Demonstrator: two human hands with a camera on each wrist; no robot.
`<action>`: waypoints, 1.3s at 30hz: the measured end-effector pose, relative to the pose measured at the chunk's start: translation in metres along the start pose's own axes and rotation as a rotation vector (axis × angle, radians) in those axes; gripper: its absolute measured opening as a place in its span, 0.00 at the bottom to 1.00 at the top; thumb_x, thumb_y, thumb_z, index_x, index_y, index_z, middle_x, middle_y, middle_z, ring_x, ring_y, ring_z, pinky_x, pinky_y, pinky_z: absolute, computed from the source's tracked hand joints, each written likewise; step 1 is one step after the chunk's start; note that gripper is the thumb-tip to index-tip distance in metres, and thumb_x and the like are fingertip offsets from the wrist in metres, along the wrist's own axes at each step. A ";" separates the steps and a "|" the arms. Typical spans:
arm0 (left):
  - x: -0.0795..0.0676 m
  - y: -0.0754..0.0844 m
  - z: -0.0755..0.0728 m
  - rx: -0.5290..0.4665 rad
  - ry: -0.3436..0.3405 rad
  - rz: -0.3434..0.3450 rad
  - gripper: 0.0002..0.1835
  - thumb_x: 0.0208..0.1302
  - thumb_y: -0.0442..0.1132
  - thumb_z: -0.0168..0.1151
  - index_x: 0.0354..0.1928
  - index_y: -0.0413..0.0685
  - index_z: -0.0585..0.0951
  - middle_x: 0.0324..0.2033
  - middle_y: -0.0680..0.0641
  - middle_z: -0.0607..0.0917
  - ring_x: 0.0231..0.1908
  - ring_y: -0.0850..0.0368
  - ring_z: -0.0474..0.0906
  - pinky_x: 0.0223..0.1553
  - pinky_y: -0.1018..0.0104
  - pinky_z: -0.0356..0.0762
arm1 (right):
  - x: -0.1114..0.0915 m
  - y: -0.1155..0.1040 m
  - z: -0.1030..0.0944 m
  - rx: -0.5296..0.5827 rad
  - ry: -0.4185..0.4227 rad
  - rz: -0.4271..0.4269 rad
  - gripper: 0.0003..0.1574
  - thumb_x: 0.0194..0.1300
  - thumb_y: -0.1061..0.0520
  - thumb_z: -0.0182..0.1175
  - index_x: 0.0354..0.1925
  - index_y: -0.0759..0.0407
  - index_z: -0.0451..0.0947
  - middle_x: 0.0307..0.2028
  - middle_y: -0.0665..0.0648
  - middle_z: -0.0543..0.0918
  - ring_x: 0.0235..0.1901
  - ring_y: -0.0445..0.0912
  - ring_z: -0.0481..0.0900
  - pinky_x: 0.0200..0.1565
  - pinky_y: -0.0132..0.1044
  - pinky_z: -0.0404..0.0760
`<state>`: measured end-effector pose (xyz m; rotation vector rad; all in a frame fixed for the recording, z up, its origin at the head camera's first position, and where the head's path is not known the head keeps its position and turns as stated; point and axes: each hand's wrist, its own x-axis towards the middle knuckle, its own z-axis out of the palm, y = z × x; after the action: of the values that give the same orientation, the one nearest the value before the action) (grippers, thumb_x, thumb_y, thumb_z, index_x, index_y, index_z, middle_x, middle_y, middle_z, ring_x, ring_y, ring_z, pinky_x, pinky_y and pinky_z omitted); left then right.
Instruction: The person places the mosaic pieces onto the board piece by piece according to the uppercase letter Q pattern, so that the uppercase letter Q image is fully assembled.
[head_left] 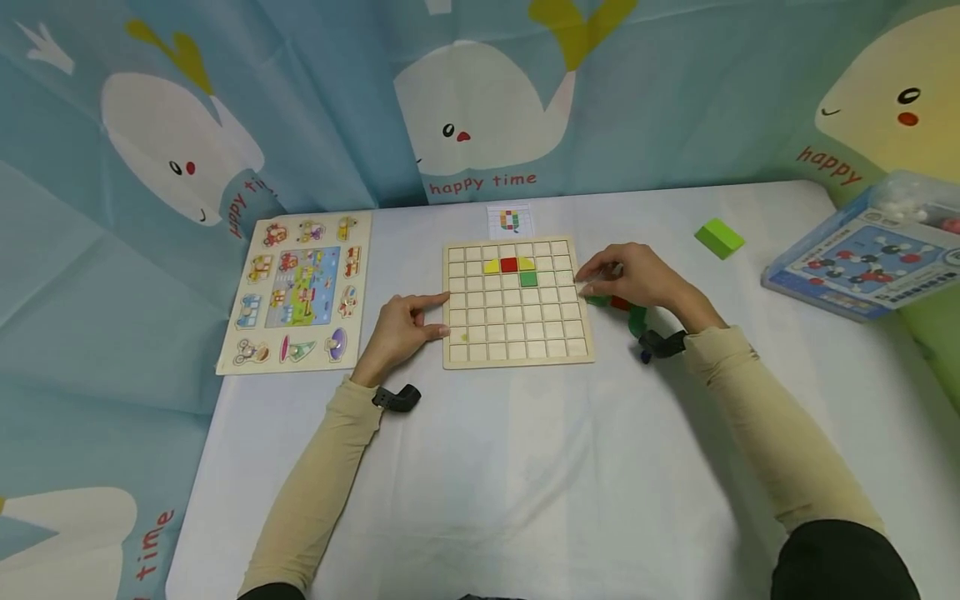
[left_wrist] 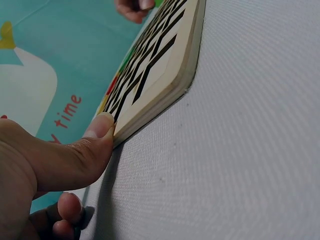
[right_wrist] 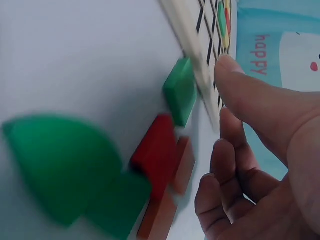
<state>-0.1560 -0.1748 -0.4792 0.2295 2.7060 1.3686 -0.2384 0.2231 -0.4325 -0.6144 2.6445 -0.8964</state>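
Note:
A wooden grid board (head_left: 517,364) lies on the table, holding a red square (head_left: 509,264) between two yellow curved pieces (head_left: 491,266) and a green square (head_left: 528,279) below. My left hand (head_left: 401,332) touches the board's left edge with index finger and thumb spread apart. At the right edge is my right hand (head_left: 633,275), fingers loosely bent, nothing visible between thumb and fingertips. Loose pieces lie beneath it: a green block (right_wrist: 180,92) beside the board, a red block (right_wrist: 156,155), orange-brown blocks (right_wrist: 159,215) and a blurred green rounded piece (right_wrist: 65,165).
Behind the board lies a small card (head_left: 510,222) with a coloured square pattern. To the left is a picture peg puzzle (head_left: 294,292). A bright green block (head_left: 720,238) and a boxed molecule model set (head_left: 862,258) stand at the right. A curtain (head_left: 330,100) hangs behind the table.

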 end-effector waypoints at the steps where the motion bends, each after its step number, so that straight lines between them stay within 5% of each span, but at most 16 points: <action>1: 0.000 0.000 0.000 -0.001 -0.001 -0.001 0.30 0.60 0.36 0.80 0.66 0.49 0.84 0.17 0.52 0.69 0.22 0.56 0.64 0.83 0.42 0.44 | -0.003 0.002 -0.002 -0.004 -0.006 0.010 0.14 0.66 0.57 0.76 0.51 0.56 0.90 0.48 0.57 0.89 0.40 0.50 0.76 0.40 0.35 0.74; 11: -0.001 0.000 0.001 -0.003 0.004 0.006 0.30 0.60 0.36 0.80 0.66 0.49 0.84 0.18 0.52 0.69 0.23 0.54 0.64 0.83 0.42 0.44 | -0.023 0.014 -0.010 -0.025 -0.029 0.067 0.17 0.64 0.55 0.78 0.51 0.56 0.90 0.45 0.58 0.87 0.43 0.49 0.79 0.44 0.37 0.76; 17: -0.001 0.000 0.000 0.002 0.007 0.018 0.30 0.60 0.37 0.81 0.66 0.49 0.85 0.18 0.52 0.69 0.22 0.55 0.62 0.81 0.46 0.52 | -0.028 0.017 -0.009 -0.045 -0.016 0.066 0.19 0.60 0.54 0.81 0.49 0.57 0.90 0.45 0.58 0.87 0.41 0.49 0.77 0.42 0.34 0.75; 28: -0.001 -0.002 0.001 -0.016 0.010 0.029 0.30 0.60 0.36 0.80 0.65 0.48 0.85 0.17 0.52 0.68 0.22 0.55 0.63 0.82 0.41 0.45 | -0.023 0.011 0.003 -0.113 0.016 0.018 0.18 0.61 0.52 0.80 0.44 0.62 0.89 0.39 0.60 0.83 0.40 0.51 0.78 0.42 0.39 0.76; 33: -0.001 -0.002 0.000 -0.012 0.010 0.019 0.30 0.59 0.36 0.81 0.65 0.48 0.85 0.17 0.52 0.69 0.23 0.55 0.63 0.80 0.47 0.55 | -0.022 0.009 0.005 -0.125 0.017 0.008 0.18 0.61 0.53 0.80 0.43 0.62 0.88 0.39 0.60 0.82 0.40 0.51 0.78 0.42 0.40 0.76; 39: 0.000 -0.001 0.000 -0.010 0.008 0.017 0.30 0.59 0.36 0.81 0.65 0.48 0.85 0.17 0.52 0.69 0.24 0.54 0.63 0.65 0.51 0.66 | -0.020 0.007 0.005 -0.149 0.009 -0.013 0.17 0.66 0.57 0.75 0.47 0.68 0.86 0.41 0.64 0.83 0.42 0.54 0.79 0.44 0.45 0.77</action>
<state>-0.1566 -0.1753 -0.4803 0.2473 2.7091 1.3904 -0.2214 0.2352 -0.4385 -0.6644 2.7364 -0.7110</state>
